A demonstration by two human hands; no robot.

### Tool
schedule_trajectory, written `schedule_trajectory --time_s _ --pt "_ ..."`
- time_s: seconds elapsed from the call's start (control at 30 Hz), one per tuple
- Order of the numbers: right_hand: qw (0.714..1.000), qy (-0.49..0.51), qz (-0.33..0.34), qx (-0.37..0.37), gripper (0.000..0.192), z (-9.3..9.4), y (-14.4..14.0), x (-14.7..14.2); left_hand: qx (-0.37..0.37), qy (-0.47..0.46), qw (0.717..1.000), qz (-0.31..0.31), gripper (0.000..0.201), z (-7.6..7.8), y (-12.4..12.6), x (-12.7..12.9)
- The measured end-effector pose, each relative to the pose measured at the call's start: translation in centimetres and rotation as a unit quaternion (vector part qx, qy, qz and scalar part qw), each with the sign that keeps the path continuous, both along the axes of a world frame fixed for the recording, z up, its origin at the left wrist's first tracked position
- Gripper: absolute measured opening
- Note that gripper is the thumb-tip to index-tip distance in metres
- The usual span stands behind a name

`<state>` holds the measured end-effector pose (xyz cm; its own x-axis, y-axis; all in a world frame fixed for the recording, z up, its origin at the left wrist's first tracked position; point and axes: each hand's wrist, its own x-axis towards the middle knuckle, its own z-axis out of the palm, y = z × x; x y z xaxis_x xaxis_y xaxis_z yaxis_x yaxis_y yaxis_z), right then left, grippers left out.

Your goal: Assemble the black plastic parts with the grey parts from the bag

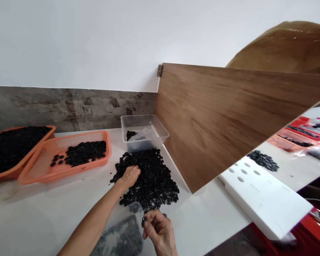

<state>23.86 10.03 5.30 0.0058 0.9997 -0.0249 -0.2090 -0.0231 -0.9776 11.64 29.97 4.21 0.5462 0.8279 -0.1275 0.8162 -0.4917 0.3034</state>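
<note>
A heap of small, flat, roundish black pieces (154, 177) is spread over the white table. My left hand (130, 176) rests on the heap's left side with its fingers curled down; whatever lies under them is hidden. At the near edge of the heap, my right hand (160, 229) pinches one small black piece (143, 221) between thumb and fingertips. Between my forearms lies a clear plastic bag (120, 238) with dark contents. Behind the heap stands a clear plastic bin (145, 144) with some black pieces inside.
An orange basket (65, 170) with black pieces sits left, beside a fuller orange basket (21, 165). A wooden partition (224, 117) rises close on the right. Beyond it are a white box with holes (266, 199) and another black pile (262, 160).
</note>
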Motion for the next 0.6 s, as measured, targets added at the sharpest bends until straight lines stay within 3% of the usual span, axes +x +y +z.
schedule_trajectory --time_s 0.17,0.3,0.47,0.6 --pt "1.0 0.001 -0.004 -0.003 0.034 0.1 0.5 0.0 -0.024 0.027 0.998 0.059 0.023 -0.1 -0.8 -0.6" --pt "1.0 -0.002 0.006 0.002 0.035 -0.1 0.9 -0.6 -0.058 -0.01 0.993 0.1 0.025 -0.2 -1.6 -1.3" --pt "1.0 -0.004 0.007 0.002 0.036 -0.4 1.0 -1.1 -0.111 -0.14 0.97 0.164 0.021 0.3 -1.6 -1.6" --pt "0.999 0.018 -0.033 -0.002 0.035 0.2 1.5 -0.5 -0.161 -0.309 0.912 0.214 0.021 2.2 -3.0 -1.9"
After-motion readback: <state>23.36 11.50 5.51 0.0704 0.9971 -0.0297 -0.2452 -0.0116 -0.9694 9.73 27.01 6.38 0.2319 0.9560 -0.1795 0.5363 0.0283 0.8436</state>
